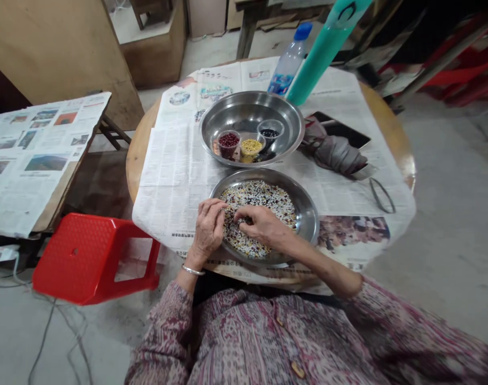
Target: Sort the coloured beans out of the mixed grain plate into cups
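A steel pan (310, 211) near the table's front edge holds a heap of mixed beans (268, 198), white, red and dark. My left hand (208, 229) rests on the pan's left rim with its fingers curled into the beans. My right hand (260, 223) lies in the pan just beside it, fingertips pinched among the beans; what they hold is too small to see. Behind it a second steel pan (247, 109) carries three small cups: red beans (228, 141), yellow beans (251, 146) and black beans (270, 133).
Newspaper (175, 171) covers the round wooden table (402, 155). A water bottle (288, 61) and a teal bottle (327, 43) stand at the back; a folded grey umbrella (335, 152) lies right. A red plastic stool (91, 256) and a papered bench (35, 155) stand left.
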A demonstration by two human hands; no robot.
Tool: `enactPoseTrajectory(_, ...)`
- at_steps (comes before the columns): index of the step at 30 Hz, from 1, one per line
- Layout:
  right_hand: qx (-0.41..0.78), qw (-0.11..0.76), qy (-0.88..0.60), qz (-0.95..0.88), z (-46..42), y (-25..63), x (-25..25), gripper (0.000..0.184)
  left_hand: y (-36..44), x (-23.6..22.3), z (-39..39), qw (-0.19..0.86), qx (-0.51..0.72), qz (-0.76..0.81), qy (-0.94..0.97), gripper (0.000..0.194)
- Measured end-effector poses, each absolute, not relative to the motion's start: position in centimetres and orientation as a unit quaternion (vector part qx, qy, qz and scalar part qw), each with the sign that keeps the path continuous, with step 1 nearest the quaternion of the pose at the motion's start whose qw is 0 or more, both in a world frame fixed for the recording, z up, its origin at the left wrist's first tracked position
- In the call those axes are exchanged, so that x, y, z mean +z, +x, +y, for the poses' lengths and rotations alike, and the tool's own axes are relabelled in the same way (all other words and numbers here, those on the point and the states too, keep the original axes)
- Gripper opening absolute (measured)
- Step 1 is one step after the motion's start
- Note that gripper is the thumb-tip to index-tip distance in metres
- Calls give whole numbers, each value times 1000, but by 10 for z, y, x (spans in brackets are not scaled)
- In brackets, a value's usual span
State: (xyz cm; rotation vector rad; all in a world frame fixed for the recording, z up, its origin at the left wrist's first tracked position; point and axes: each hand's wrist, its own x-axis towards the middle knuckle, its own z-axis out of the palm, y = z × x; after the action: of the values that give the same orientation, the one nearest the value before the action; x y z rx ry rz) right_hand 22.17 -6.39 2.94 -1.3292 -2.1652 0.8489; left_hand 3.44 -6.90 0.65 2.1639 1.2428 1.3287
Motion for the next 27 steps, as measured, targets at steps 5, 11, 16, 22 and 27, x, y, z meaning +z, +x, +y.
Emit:
enactPoseTrajectory(5, 312, 257, -424, -811, -102, 218, 25, 20, 35, 7, -68, 152, 466, 433, 756, 21)
enactPoseTrajectory(11, 200, 193, -387, -879, -97, 212, 20, 25, 35, 6, -68, 156, 465, 434, 756, 22)
enactPoseTrajectory(16, 121, 184, -487, -845, -60, 228, 26, 35, 35, 6, -68, 165, 466, 435, 753, 22)
enactPoseTrajectory(22, 92, 222, -542, -805, -32, 229, 22, 35, 35, 7, -68, 163, 464, 436, 753, 21)
enactPoseTrajectory(27, 157, 209, -397, -880, -46, 217, 22, 28, 34, 8, -68, 160, 457, 441, 756, 21)
